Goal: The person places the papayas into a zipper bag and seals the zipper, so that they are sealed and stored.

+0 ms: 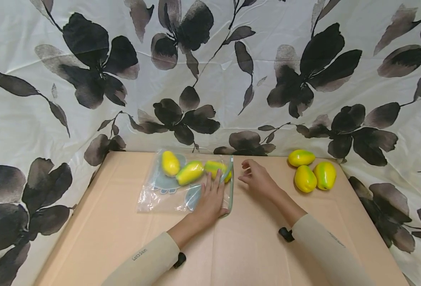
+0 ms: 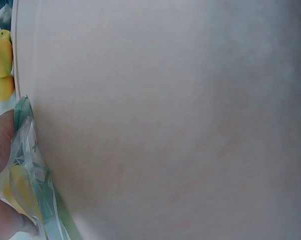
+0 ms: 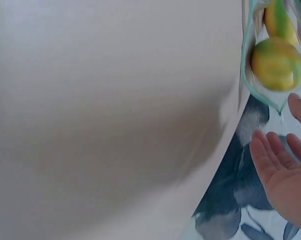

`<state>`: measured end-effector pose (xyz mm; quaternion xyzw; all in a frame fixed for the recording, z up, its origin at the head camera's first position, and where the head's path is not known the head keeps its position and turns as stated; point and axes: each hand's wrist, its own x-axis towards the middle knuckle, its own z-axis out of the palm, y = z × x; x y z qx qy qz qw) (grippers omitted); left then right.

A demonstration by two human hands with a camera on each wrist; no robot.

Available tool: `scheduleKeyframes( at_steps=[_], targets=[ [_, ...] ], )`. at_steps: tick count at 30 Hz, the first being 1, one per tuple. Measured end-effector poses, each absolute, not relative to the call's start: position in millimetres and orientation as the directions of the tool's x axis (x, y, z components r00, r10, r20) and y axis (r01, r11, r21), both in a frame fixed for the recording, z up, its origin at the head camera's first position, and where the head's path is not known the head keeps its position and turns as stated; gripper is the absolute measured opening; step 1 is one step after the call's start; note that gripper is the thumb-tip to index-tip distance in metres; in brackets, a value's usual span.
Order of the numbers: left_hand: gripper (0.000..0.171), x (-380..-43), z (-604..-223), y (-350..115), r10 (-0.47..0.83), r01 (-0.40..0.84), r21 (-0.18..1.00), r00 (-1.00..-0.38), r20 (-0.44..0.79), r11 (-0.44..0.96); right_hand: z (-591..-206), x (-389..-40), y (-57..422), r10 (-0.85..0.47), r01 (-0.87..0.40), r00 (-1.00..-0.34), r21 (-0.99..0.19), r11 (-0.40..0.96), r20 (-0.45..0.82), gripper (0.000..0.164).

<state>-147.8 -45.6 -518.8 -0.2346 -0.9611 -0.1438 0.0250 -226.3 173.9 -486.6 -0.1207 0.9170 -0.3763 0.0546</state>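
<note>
A clear zip bag with a green zip edge and grey-blue prints lies on the board. Inside it are three glossy, tapered yellow-green fruits; the rightmost is by the mouth, partly covered by fingers. My left hand rests across the bag's right part, fingers mostly straight, thumb at the zip edge. In the right wrist view the bag's mouth gapes around a fruit. Just right of the mouth, my right hand is raised with fingers loosely bent and nothing in them.
Three more yellow fruits sit together near the board's far right corner. The peach-coloured board ends at a white cloth with dark flowers, which hangs behind and spreads along both sides.
</note>
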Motion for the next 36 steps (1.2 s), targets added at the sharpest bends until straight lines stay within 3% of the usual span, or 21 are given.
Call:
scheduleKeyframes(
  at_steps=[9, 17, 27, 36],
  targets=[
    [0.117, -148, -522, -47, 0.449, 0.465, 0.272, -0.885, 0.122, 0.842, -474, -209, 221, -0.219, -0.222, -0.972, -0.615, 0.757, 0.082, 0.074],
    [0.117, -148, -524, -47, 0.445, 0.463, 0.268, -0.886, 0.128, 0.845, -470, -201, 269, -0.156, -0.237, -0.969, -0.547, 0.803, 0.191, 0.080],
    [0.116, -147, -524, -46, 0.437, 0.454, 0.272, -0.891, 0.124, 0.848, -475, -191, 320, -0.077, -0.126, -0.990, -0.497, 0.858, 0.117, 0.091],
    [0.114, -146, -524, -46, 0.440, 0.461, 0.259, -0.887, 0.140, 0.849, -492, -186, 343, -0.099, -0.139, -0.989, -0.449, 0.882, 0.112, 0.094]
  ],
)
